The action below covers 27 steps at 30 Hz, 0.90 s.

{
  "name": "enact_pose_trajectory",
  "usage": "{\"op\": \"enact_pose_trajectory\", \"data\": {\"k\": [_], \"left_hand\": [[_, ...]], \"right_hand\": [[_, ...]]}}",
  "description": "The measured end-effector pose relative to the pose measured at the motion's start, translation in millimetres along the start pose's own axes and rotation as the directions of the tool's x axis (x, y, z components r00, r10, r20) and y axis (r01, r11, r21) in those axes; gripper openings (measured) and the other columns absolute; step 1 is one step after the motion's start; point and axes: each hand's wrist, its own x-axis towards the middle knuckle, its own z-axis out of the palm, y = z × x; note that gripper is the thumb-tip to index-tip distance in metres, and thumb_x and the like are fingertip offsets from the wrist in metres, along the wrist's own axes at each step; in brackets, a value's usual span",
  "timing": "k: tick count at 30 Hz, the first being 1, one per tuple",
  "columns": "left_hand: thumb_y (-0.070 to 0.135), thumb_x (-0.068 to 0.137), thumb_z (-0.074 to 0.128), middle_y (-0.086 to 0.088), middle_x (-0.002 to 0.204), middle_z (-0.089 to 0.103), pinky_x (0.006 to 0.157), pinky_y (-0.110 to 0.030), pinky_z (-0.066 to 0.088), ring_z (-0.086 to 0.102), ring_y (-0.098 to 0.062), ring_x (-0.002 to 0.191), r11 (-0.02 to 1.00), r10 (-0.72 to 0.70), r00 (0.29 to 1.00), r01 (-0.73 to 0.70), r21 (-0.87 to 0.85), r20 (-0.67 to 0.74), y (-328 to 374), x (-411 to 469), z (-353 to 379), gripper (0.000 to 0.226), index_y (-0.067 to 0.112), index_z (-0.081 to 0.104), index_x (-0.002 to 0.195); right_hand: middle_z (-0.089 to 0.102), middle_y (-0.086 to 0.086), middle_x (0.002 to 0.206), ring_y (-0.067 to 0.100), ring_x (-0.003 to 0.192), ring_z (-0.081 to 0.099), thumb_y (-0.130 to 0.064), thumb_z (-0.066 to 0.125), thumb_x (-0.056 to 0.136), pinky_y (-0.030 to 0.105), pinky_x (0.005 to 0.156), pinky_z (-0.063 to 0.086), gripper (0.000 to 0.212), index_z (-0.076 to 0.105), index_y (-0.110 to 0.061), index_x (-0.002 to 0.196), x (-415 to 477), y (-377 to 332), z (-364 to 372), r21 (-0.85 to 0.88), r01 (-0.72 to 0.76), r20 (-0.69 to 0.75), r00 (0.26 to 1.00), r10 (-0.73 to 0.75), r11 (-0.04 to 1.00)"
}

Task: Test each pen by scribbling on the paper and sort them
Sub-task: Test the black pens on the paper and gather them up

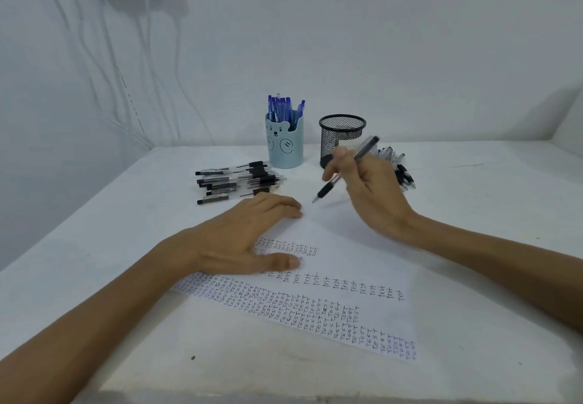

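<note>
A white sheet of paper [340,246] lies on the table, its near part filled with rows of small handwritten "TEST" marks. My left hand [246,236] rests flat on the sheet, fingers spread. My right hand [372,189] grips a black pen [344,171] tilted, tip down just above the paper's far part. A pile of black pens [239,181] lies left of the cups. Another pile of black pens [397,165] lies behind my right hand, partly hidden. A blue bear cup [285,143] holds several blue pens [284,108]. A black mesh cup [340,138] stands beside it.
The white table [94,246] meets a white wall at the back and left. Cables [104,66] hang down the left wall from a plug strip. The near table edge runs along the bottom of the view.
</note>
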Motion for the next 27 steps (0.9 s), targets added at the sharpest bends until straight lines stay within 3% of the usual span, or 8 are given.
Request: {"op": "enact_pose_trajectory", "data": {"k": [2, 4, 7, 11, 14, 20, 23, 27], "left_hand": [[0.08, 0.087, 0.055, 0.027, 0.16, 0.02, 0.125, -0.03, 0.021, 0.014, 0.005, 0.15, 1.0, -0.021, 0.999, 0.021, -0.013, 0.037, 0, 1, 3, 0.087, 0.037, 0.027, 0.156], [0.082, 0.083, 0.058, 0.028, 0.16, 0.017, 0.126, -0.032, 0.021, 0.012, 0.005, 0.15, 0.999, -0.039, 0.998, 0.041, -0.027, 0.053, -1, 1, 3, 0.092, 0.039, 0.025, 0.157], [0.084, 0.081, 0.059, 0.029, 0.16, 0.014, 0.126, -0.034, 0.022, 0.01, 0.006, 0.15, 0.997, -0.058, 0.995, 0.062, -0.042, 0.078, -2, 2, 3, 0.094, 0.041, 0.023, 0.156], [0.084, 0.08, 0.059, 0.031, 0.16, 0.013, 0.126, -0.036, 0.023, 0.01, 0.006, 0.15, 0.996, -0.075, 0.993, 0.08, -0.048, 0.09, -1, 2, 2, 0.096, 0.041, 0.023, 0.157], [0.085, 0.08, 0.058, 0.03, 0.16, 0.013, 0.126, -0.038, 0.024, 0.01, 0.005, 0.151, 0.996, -0.079, 0.992, 0.084, -0.04, 0.095, -1, 2, 1, 0.097, 0.039, 0.022, 0.158], [0.085, 0.081, 0.058, 0.03, 0.162, 0.011, 0.127, -0.036, 0.021, 0.008, 0.006, 0.151, 0.996, -0.077, 0.991, 0.081, -0.037, 0.111, -1, 2, 1, 0.096, 0.042, 0.02, 0.158], [0.085, 0.08, 0.058, 0.03, 0.161, 0.012, 0.126, -0.035, 0.022, 0.007, 0.006, 0.151, 0.996, -0.075, 0.992, 0.08, -0.044, 0.104, -1, 1, 1, 0.096, 0.041, 0.021, 0.157], [0.088, 0.08, 0.055, 0.03, 0.162, 0.011, 0.127, -0.036, 0.022, 0.007, 0.006, 0.151, 0.996, -0.078, 0.99, 0.083, -0.044, 0.115, -2, 1, 1, 0.097, 0.042, 0.019, 0.158]], "right_hand": [[0.059, 0.011, 0.056, 0.017, 0.052, 0.056, -0.049, 0.038, 0.106, 0.021, 0.056, 0.048, 0.059, 0.075, -0.006, 0.088, -1, -5, -4, 0.19, -0.231, 0.071, 0.973, 0.222, 0.954], [0.072, 0.014, 0.071, 0.024, 0.057, 0.061, -0.05, 0.044, 0.104, 0.028, 0.049, 0.048, 0.056, 0.072, -0.002, 0.094, -5, -7, -6, 0.309, -0.394, 0.2, 0.917, 0.346, 0.866], [0.065, 0.007, 0.067, 0.016, 0.055, 0.052, -0.032, 0.065, 0.099, 0.022, 0.048, 0.038, 0.028, 0.067, -0.008, 0.085, -16, -4, -3, 0.234, -0.415, 0.295, 0.892, 0.343, 0.879], [0.068, 0.014, 0.07, 0.02, 0.054, 0.05, -0.016, 0.056, 0.103, 0.023, 0.044, 0.033, 0.017, 0.062, -0.008, 0.09, -23, -10, -3, 0.232, -0.487, 0.455, 0.82, 0.348, 0.842], [0.073, 0.021, 0.08, 0.022, 0.061, 0.056, -0.004, 0.053, 0.096, 0.026, 0.045, 0.035, 0.018, 0.071, -0.003, 0.098, -25, -16, -5, 0.213, -0.464, 0.519, 0.799, 0.303, 0.86], [0.069, 0.011, 0.062, 0.019, 0.056, 0.056, 0.001, 0.065, 0.085, 0.026, 0.052, 0.043, 0.011, 0.067, -0.006, 0.076, -32, -15, -4, 0.104, -0.325, 0.488, 0.84, 0.237, 0.94], [0.065, 0.006, 0.058, 0.014, 0.053, 0.058, 0.004, 0.066, 0.084, 0.018, 0.052, 0.042, 0.011, 0.064, -0.001, 0.074, -33, -15, -4, 0.122, -0.298, 0.495, 0.845, 0.202, 0.947], [0.064, 0.005, 0.057, 0.014, 0.053, 0.057, 0.008, 0.065, 0.084, 0.018, 0.053, 0.043, 0.012, 0.064, 0.001, 0.074, -32, -14, -4, 0.122, -0.289, 0.512, 0.838, 0.189, 0.949]]}}
